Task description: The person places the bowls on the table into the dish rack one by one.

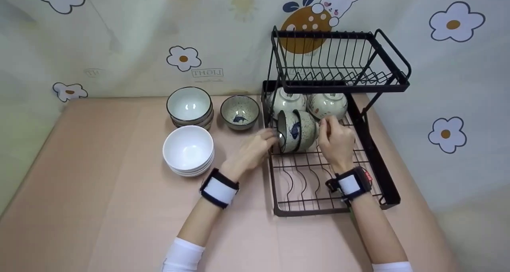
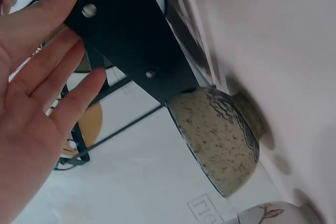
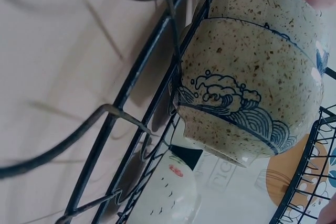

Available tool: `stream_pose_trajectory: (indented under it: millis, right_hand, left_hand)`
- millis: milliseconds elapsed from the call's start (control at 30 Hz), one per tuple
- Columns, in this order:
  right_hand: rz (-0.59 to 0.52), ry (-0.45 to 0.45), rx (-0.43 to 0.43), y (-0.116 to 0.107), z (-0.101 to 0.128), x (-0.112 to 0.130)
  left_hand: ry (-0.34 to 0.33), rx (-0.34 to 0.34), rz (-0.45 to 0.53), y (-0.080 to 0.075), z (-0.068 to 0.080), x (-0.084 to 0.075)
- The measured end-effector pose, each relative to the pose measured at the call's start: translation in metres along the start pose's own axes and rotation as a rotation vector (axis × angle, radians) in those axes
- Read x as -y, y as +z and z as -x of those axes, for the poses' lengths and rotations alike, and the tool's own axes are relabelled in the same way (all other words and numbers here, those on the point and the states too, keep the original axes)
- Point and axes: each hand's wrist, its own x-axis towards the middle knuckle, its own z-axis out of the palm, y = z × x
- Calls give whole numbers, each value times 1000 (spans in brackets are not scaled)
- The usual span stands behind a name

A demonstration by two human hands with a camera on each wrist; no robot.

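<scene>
Two nested speckled bowls [image 1: 306,130] with blue drawings lie on their sides in the lower tier of a black dish rack [image 1: 314,213]. In the right wrist view the outer speckled bowl [image 3: 247,77] shows a blue wave pattern and its foot. My left hand [image 1: 253,148] is at the bowls' open rims; in the left wrist view its fingers [image 2: 68,106] are fairly straight beside the rack's black side. At the foot side, my right hand [image 1: 338,142] has loosely bent fingers close to the bowls; in its wrist view no finger grips the foot.
Two pale bowls [image 1: 287,101] stand upside down behind, under the upper rack tier [image 1: 346,89]. Left of the rack are a single speckled bowl [image 1: 239,112], a stack of dark-rimmed bowls [image 1: 189,104] and a stack of white bowls [image 1: 188,148] on the pinkish table [image 1: 99,184].
</scene>
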Motion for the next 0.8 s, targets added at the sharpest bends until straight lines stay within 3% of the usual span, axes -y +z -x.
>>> stream_pose_trajectory:
  millis: [100, 233, 333, 533, 800]
  right_hand:
    - [4, -17, -1, 0, 0, 0]
    - [16, -30, 23, 1, 1, 1]
    - [35, -34, 40, 1, 1, 1]
    - [66, -29, 50, 3, 2, 1]
    - [75, -48, 51, 3, 2, 0]
  left_hand:
    - [-80, -8, -4, 1, -2, 0]
    - [-284, -14, -52, 3, -5, 4]
    - [-380, -5, -109, 5, -9, 9]
    - [-477, 36, -176, 10, -21, 23]
    - [-541, 134, -155, 21, -26, 37]
